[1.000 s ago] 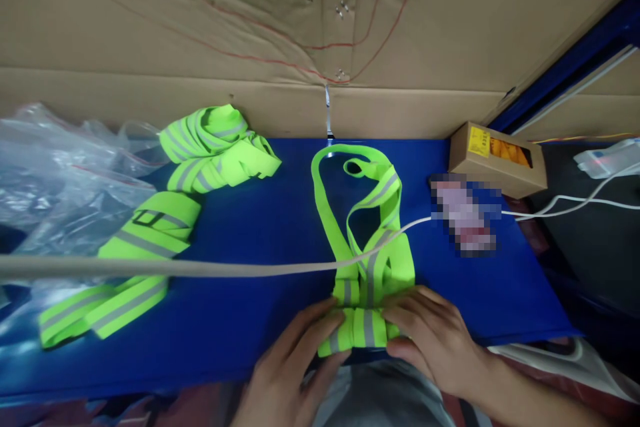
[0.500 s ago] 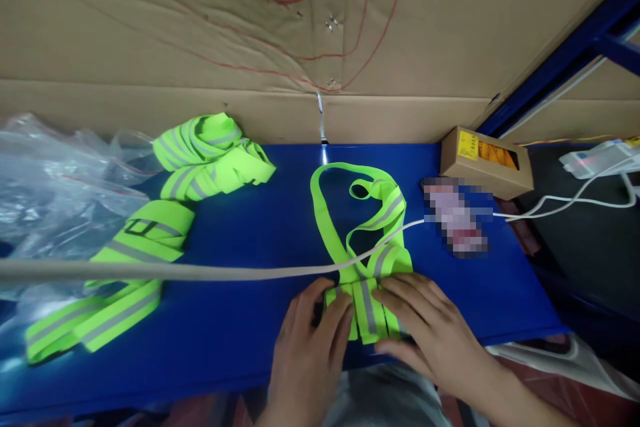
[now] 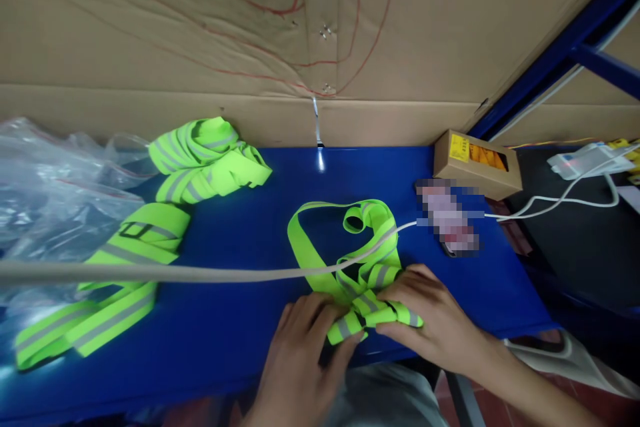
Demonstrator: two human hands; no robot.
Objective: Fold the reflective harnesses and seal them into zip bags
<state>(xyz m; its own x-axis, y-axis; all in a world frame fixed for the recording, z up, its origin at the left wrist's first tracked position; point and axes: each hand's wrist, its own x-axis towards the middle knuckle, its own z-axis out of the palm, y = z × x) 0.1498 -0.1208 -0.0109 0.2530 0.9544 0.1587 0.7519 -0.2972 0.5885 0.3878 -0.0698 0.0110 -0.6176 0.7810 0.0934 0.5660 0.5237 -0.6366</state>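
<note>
A neon-yellow reflective strap (image 3: pixel 306 248) with grey stripes lies looped on the blue table, its near end bunched between my hands. My left hand (image 3: pixel 305 353) grips the left side of that folded end, thumb below and fingers on top. On the right side, my right hand (image 3: pixel 430 317) pinches the same folds between thumb and fingers. A loop and a small curl of the strap spread beyond my hands. Part of the folded end is hidden under my fingers.
More reflective straps (image 3: pixel 210 160) lie folded at the back left, with another strap (image 3: pixel 117 313) nearer. Clear plastic bags (image 3: pixel 60 180) cover the far left. A white cable (image 3: pixel 200 272) crosses above the table. A pixelated phone (image 3: pixel 450 217) and a cardboard box (image 3: pixel 477 163) sit right.
The strap's near end, flat with parallel bands before, is now folded over and bunched between my fingers. Its far loop has been drawn toward me and slightly left.
</note>
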